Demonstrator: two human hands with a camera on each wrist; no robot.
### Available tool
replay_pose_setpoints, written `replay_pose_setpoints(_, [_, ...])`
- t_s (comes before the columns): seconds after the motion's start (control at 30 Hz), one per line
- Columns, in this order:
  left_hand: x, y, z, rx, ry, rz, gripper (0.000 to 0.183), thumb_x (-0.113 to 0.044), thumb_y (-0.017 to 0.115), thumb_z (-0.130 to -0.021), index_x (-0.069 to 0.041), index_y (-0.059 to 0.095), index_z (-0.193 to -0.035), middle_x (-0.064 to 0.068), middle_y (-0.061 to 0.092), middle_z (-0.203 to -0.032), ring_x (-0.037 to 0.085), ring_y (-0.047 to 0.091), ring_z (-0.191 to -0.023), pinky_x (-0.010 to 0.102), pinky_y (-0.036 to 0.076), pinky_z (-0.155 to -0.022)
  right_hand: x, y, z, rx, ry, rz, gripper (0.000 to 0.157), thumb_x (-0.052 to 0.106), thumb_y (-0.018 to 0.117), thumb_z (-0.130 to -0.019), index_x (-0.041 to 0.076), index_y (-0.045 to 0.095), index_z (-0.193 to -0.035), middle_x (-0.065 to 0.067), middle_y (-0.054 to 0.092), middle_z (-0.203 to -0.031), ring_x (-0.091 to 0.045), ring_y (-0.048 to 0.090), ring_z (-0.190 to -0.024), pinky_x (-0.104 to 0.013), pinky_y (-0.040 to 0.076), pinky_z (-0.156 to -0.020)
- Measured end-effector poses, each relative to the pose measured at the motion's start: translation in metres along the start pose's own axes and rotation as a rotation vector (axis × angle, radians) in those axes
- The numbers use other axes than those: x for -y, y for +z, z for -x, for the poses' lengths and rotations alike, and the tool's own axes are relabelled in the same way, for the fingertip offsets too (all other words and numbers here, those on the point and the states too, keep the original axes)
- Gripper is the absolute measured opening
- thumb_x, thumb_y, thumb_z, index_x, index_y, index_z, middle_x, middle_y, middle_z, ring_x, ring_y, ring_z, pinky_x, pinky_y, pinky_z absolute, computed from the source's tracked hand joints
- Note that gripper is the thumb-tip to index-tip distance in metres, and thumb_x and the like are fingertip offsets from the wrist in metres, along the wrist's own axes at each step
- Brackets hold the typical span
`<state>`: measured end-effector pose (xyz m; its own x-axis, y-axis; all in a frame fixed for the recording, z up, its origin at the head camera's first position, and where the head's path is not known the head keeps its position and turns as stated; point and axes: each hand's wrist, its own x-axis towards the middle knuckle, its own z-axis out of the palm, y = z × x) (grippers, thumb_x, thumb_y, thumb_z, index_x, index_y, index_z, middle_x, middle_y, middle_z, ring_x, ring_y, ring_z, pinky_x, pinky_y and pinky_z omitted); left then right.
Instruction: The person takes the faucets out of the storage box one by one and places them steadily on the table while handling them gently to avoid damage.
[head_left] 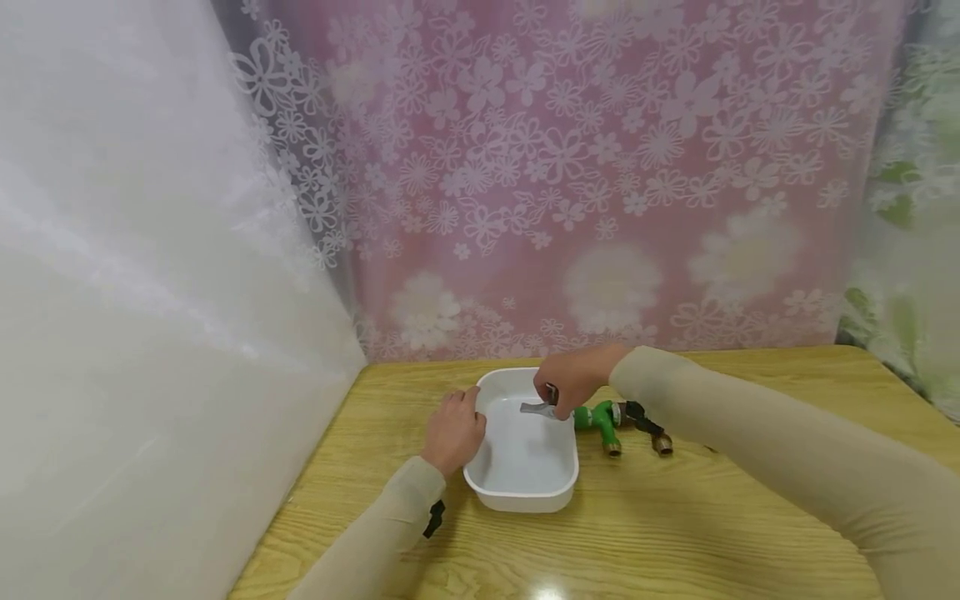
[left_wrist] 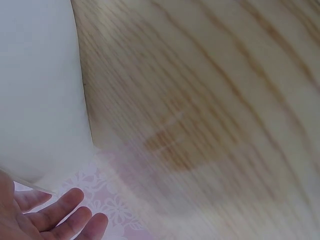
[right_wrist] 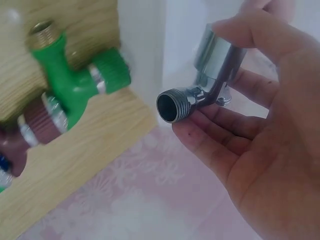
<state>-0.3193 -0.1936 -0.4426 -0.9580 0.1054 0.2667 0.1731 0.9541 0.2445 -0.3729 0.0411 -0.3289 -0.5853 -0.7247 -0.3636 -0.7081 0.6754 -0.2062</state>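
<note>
A chrome tap [right_wrist: 215, 57] is gripped in my right hand [head_left: 573, 375], thumb on one side and fingers curled on the other. Its threaded end [right_wrist: 184, 102] points out past the fingertips, and a flat grey part [head_left: 536, 408] sticks out leftward over the white basin [head_left: 517, 502]. At the basin's left rim rests my left hand [head_left: 454, 429]. Seen from the left wrist, its fingers [left_wrist: 67, 202] are loosely spread beside the rim, holding nothing between them; much of that hand is out of that view.
Right of the basin, a green Y-shaped pipe fitting [head_left: 603, 417] with brass threaded ends lies on the wooden table [head_left: 637, 533]. A dark brown fitting [right_wrist: 42, 117] joins it. A white sheet [head_left: 150, 333] hangs at left, a pink floral curtain [head_left: 600, 167] behind.
</note>
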Motion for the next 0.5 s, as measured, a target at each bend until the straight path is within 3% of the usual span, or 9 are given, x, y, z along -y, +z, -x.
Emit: replay_pose_setpoints(0.5, [0.001, 0.003, -0.001, 0.012, 0.003, -0.033, 0.045, -0.021, 0.052, -0.101, -0.009, 0.052, -0.144, 0.015, 0.064, -0.128, 0.032, 0.061, -0.118, 0.048, 0.057, -0.086, -0.053, 0.003, 0.054, -0.050, 0.033, -0.021, 0.014, 0.027, 0.072, -0.091, 0.017, 0.065, -0.098, 0.003, 0.060, -0.092, -0.013, 0.051, -0.076, -0.032, 0.045, -0.068])
